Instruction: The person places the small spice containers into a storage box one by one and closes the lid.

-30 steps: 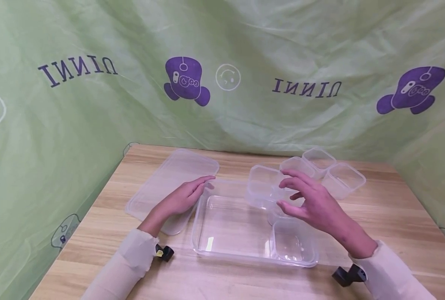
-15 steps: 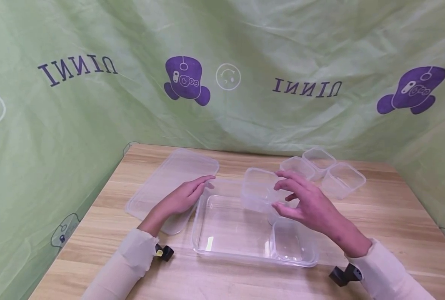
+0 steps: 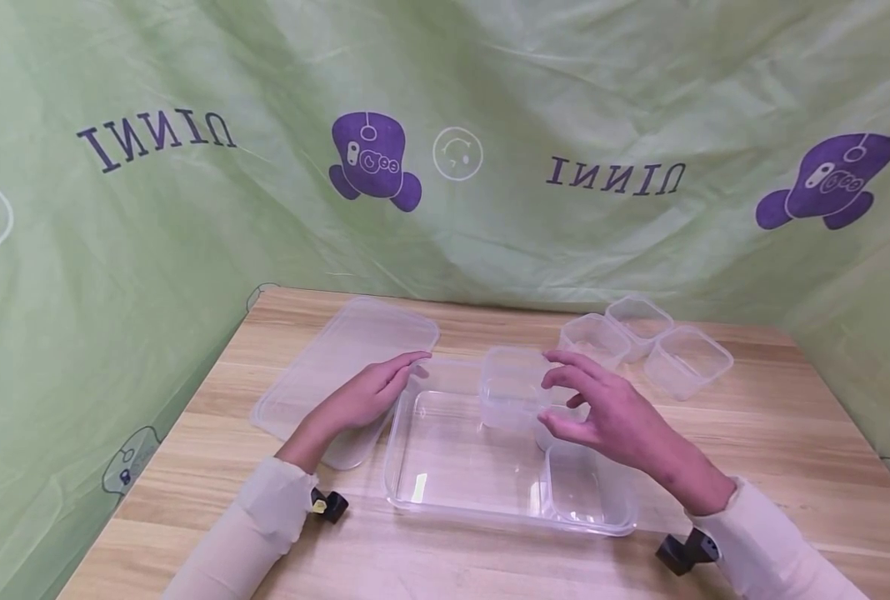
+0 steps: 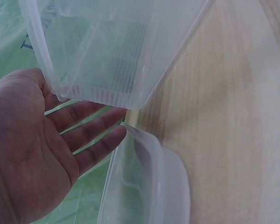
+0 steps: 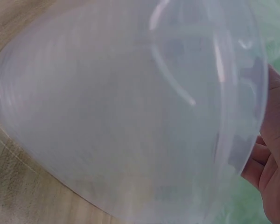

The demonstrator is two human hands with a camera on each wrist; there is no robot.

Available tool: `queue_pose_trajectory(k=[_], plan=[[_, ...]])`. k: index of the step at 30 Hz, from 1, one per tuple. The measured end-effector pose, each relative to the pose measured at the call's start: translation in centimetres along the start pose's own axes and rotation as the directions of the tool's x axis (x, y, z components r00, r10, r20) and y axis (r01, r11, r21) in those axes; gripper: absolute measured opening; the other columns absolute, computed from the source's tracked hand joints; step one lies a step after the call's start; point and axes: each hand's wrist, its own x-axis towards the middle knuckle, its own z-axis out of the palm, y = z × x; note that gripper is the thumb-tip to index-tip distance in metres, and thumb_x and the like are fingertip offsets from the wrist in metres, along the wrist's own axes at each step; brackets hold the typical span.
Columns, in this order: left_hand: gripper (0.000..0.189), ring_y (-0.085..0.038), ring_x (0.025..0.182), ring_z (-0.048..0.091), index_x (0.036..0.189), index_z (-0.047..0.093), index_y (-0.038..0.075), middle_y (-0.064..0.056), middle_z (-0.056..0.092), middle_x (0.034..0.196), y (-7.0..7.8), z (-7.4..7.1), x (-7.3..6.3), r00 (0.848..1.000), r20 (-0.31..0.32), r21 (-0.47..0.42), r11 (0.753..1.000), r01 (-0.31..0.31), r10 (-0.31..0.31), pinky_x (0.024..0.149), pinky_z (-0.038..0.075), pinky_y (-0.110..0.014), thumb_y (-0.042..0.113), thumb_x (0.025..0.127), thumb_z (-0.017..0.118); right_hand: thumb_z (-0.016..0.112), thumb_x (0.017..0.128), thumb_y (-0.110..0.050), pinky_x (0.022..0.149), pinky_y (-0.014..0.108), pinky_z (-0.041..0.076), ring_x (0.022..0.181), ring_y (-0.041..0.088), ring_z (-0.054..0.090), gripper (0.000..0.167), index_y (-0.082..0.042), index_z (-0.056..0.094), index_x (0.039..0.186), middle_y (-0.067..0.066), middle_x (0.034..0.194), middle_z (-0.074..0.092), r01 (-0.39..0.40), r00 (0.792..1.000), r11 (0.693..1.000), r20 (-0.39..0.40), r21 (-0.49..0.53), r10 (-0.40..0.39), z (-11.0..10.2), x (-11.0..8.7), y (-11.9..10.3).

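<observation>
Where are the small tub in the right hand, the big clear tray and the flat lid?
small tub (image 3: 511, 387), head view, its near wall.
big clear tray (image 3: 396, 467), head view, its left rim.
flat lid (image 3: 355, 342), head view, bare middle of its top.

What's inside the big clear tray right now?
The big clear tray holds one small clear box in its near right corner. The right hand holds another small box over the tray and hides the far right corner; the floor elsewhere looks bare.
</observation>
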Motion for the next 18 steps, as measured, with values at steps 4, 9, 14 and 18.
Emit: queue_pose_trajectory(k=[4,9,14,18], plan=[[0.042,-0.027,0.125,0.06,0.153,0.048,0.012,-0.011,0.069,0.126,-0.04,0.01,-0.01,1.0,0.002,-0.002,1.0,0.005,-0.005,0.109,0.043,-0.048,0.017,0.113,0.036,0.084,0.083,-0.024,0.066,0.025,0.059,0.073,0.014,0.071,0.033,-0.015,0.064,0.108,0.014,0.137,0.06,0.002,1.0,1.0,0.012,-0.013,-0.001,0.22,-0.09,0.16],[0.042,-0.027,0.124,0.061,0.153,0.048,0.011,-0.011,0.069,0.126,-0.1,0.01,0.01,1.0,0.001,0.0,1.0,0.004,-0.004,0.108,0.044,-0.048,0.016,0.113,0.036,0.083,0.085,-0.026,0.066,0.028,0.06,0.073,0.017,0.071,0.033,-0.015,0.064,0.109,0.014,0.138,0.06,-0.003,1.0,1.0,0.027,-0.012,0.003,0.42,-0.15,0.33],[0.042,-0.027,0.123,0.061,0.153,0.048,0.011,-0.011,0.069,0.126,-0.08,-0.02,0.0,1.0,0.002,0.0,1.0,0.004,-0.004,0.108,0.044,-0.047,0.015,0.113,0.036,0.083,0.085,-0.026,0.066,0.03,0.06,0.074,0.017,0.071,0.033,-0.014,0.064,0.108,0.016,0.138,0.059,-0.007,0.999,1.0,0.039,-0.007,0.007,0.6,-0.2,0.43],[0.042,-0.028,0.125,0.06,0.153,0.048,0.01,-0.012,0.069,0.125,-0.06,-0.04,0.0,1.0,0.002,-0.001,1.0,0.003,-0.003,0.111,0.042,-0.047,0.014,0.112,0.036,0.082,0.086,-0.03,0.065,0.031,0.06,0.074,0.014,0.07,0.032,-0.014,0.064,0.108,0.015,0.138,0.06,-0.006,0.999,1.0,0.051,-0.02,0.007,0.72,-0.28,0.52]])
